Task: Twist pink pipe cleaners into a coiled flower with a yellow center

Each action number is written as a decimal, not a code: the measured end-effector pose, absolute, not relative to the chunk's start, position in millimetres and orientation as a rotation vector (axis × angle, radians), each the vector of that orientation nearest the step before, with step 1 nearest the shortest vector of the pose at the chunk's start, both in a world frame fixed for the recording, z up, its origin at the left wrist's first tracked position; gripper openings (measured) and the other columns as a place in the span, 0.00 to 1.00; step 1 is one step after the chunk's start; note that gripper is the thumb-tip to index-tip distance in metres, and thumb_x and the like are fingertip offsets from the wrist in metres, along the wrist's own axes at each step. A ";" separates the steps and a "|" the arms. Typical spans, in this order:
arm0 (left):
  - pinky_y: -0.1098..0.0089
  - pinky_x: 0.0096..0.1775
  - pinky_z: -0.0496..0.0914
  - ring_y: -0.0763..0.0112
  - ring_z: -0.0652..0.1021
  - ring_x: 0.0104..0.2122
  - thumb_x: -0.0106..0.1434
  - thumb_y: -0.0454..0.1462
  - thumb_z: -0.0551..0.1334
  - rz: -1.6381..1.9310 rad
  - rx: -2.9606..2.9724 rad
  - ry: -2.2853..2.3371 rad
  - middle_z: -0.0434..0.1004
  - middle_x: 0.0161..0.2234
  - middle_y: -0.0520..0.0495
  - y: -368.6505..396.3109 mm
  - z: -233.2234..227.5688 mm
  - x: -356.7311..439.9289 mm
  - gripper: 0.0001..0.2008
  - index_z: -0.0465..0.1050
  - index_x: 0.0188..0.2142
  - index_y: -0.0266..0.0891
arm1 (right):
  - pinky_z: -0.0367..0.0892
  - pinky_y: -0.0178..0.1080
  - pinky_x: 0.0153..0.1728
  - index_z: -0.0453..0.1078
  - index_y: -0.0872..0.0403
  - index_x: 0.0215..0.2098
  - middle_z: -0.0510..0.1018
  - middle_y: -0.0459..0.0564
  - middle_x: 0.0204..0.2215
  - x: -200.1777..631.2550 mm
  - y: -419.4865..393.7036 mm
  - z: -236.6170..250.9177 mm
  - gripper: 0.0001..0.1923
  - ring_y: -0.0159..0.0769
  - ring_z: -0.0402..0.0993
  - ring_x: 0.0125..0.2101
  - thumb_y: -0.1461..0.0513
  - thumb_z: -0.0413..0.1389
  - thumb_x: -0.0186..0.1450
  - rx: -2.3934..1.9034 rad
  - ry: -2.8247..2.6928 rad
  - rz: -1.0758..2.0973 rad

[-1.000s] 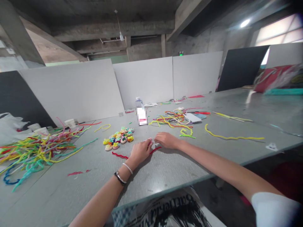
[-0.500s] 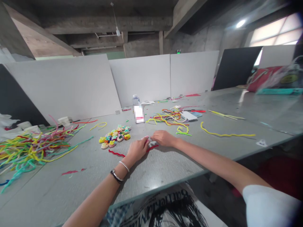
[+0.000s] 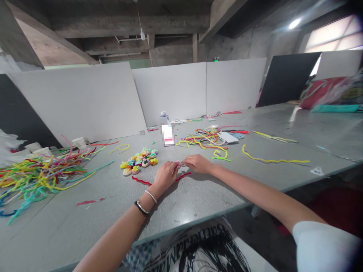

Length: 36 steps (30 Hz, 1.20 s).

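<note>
While the left hand (image 3: 165,176) and right hand (image 3: 197,164) pinch a small pale piece (image 3: 179,163) together over the red pipe cleaner (image 3: 159,181) mid-table, near the front edge, she looks mid-twist; next likely needs tight fingertip turning.

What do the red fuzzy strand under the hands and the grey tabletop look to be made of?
Red fuzzy strand: likely a chenille pipe cleaner, matte and fluffy, holding its bends. Grey tabletop: smooth, faintly streaked and slightly glossy, perhaps laminate or metal; unclear. Left hand and right hand pinch something small above the strand.
</note>
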<state>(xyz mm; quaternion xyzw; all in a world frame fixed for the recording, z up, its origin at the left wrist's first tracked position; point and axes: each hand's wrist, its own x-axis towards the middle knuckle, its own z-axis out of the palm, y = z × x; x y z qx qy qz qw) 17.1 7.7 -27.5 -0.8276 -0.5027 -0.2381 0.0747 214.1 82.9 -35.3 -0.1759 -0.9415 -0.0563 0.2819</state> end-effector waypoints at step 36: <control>0.70 0.35 0.65 0.67 0.75 0.34 0.67 0.46 0.45 -0.540 -2.421 -1.581 0.77 0.36 0.43 8.9 -27.3 13.8 0.21 0.67 0.52 0.44 | 0.56 0.33 0.28 0.70 0.54 0.42 0.80 0.52 0.33 216.1 79.8 -35.4 0.15 0.35 0.75 0.31 0.60 0.43 0.68 -0.745 -2.730 -0.215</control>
